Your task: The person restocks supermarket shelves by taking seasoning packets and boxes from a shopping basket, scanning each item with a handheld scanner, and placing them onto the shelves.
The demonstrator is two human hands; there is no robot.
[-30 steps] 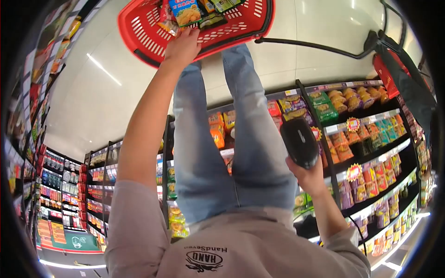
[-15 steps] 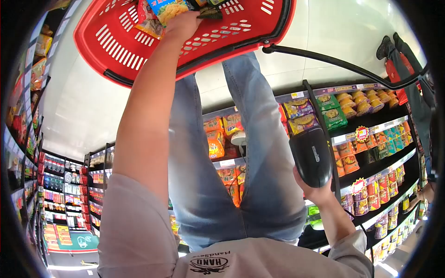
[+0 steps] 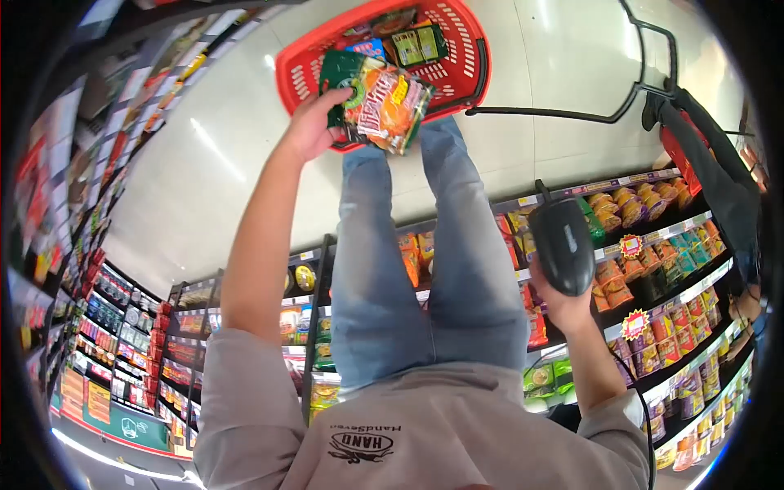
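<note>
My left hand (image 3: 314, 126) is closed on the edge of a green and orange food packet (image 3: 392, 106), its thumb across the front. The packet hangs over the near rim of a red shopping basket (image 3: 306, 59) and covers part of what lies inside. A green and black packet (image 3: 418, 46) and a partly hidden blue packet (image 3: 367, 46) lie in the basket. At the right, my right hand (image 3: 563, 306) grips a black handheld scanner (image 3: 563, 245) from below. Most of its fingers are hidden behind the scanner.
Shelves of packaged noodles (image 3: 653, 343) stand behind my legs and to the right. More shelves (image 3: 122, 318) line the left. The basket's black handle (image 3: 563, 117) sticks out rightward. Another person's dark-trousered legs (image 3: 706, 155) are at the far right, beside a red object (image 3: 678, 159).
My left hand has come up out of the basket with the green and orange packet. The basket looks smaller and sits farther right in view. The scanner stays in my right hand, slightly lower.
</note>
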